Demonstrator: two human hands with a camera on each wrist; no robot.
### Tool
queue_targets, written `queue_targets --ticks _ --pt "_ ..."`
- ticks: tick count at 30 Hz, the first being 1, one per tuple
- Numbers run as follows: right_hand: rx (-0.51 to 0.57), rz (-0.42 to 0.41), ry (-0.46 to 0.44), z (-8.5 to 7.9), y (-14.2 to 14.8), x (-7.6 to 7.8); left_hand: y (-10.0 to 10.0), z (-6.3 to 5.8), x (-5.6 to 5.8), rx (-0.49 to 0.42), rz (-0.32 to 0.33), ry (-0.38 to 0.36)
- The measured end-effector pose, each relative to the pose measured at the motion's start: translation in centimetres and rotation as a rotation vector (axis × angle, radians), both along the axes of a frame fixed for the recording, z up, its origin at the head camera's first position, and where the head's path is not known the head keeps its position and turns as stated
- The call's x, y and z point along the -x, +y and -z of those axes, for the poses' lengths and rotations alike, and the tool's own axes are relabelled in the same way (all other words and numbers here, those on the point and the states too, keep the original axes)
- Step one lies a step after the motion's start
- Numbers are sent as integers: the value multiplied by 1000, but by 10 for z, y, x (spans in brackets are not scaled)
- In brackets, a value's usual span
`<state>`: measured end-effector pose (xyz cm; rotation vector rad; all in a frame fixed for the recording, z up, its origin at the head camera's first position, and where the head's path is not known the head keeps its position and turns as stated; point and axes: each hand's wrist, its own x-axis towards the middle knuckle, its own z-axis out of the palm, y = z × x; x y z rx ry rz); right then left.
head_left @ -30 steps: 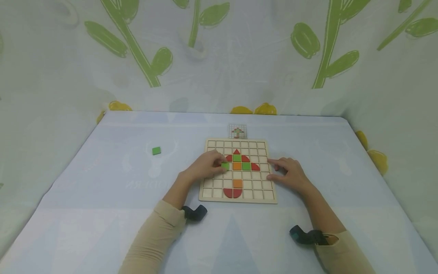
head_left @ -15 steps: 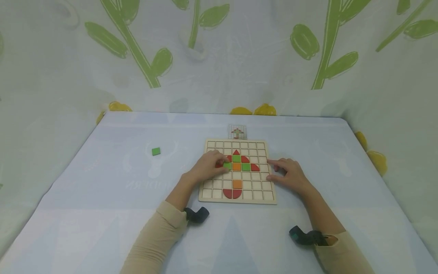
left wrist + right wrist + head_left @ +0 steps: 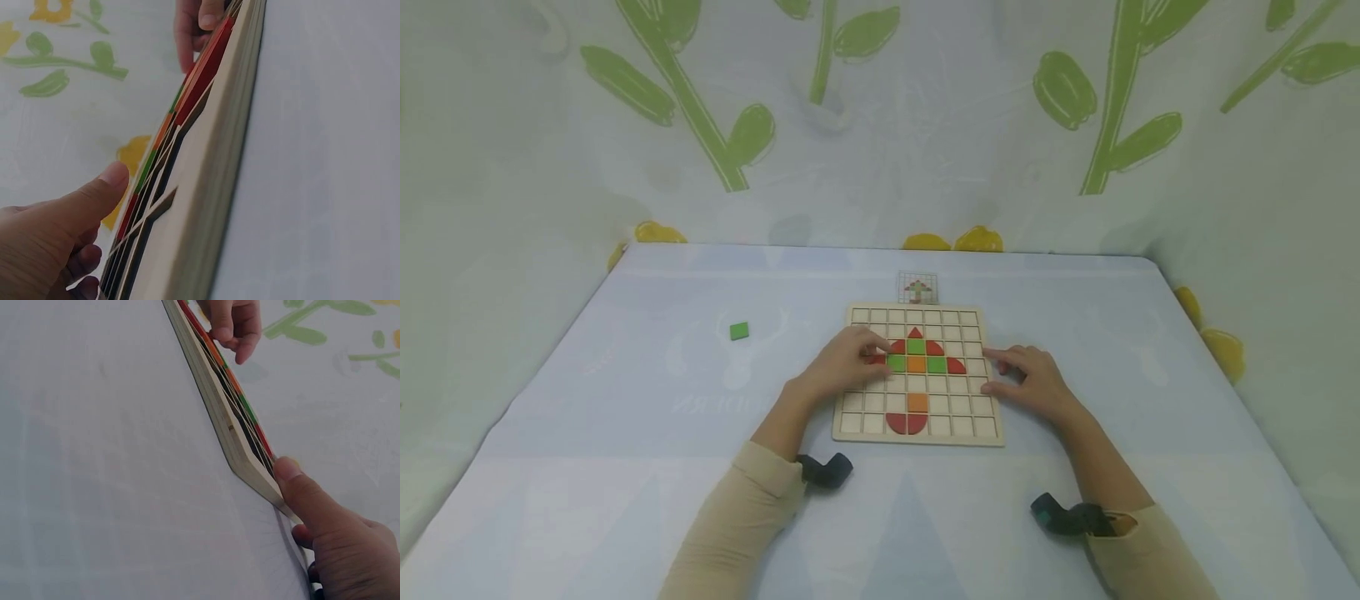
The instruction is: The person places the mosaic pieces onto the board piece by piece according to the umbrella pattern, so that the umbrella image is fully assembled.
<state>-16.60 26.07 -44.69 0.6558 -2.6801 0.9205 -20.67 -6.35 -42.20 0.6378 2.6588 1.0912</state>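
Note:
A wooden grid board [image 3: 955, 425] lies on the table, with green, orange and red tiles in its cells. My left hand [image 3: 842, 362] hovers over the board's left side, thumb and forefinger spread apart beside a green square tile [image 3: 897, 363] that lies in its cell. Part of a red tile [image 3: 877, 359] shows between those fingers. At the board's right edge my right hand [image 3: 1033, 379] touches the frame with forefinger and thumb tips, its other fingers loosely bent. The right wrist view has that thumb [image 3: 306, 497] at the board's corner.
One loose green square tile [image 3: 739, 331] lies on the table [image 3: 625, 375] to the left. A small pattern card [image 3: 917, 288] sits against the board's far edge. Each wrist wears a black camera mount [image 3: 827, 472]. A leaf-printed curtain [image 3: 925, 150] stands behind the table.
The green square tile that my left hand pinched now lies in its cell left of the orange one. My left fingers have let go and drawn slightly left. The right hand stays put.

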Motion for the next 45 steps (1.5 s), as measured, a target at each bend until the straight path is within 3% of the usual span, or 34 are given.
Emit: queue_targets --ticks 23,38,45 --pt "-7 -4 9 -2 -1 1 -45 -1 5 -22 -57 43" --pt "-15 15 -26 -2 -2 0 -83 -2 8 -12 -199 8" --pt "-23 29 -48 -4 -2 -2 -101 0 6 -15 -218 -7"
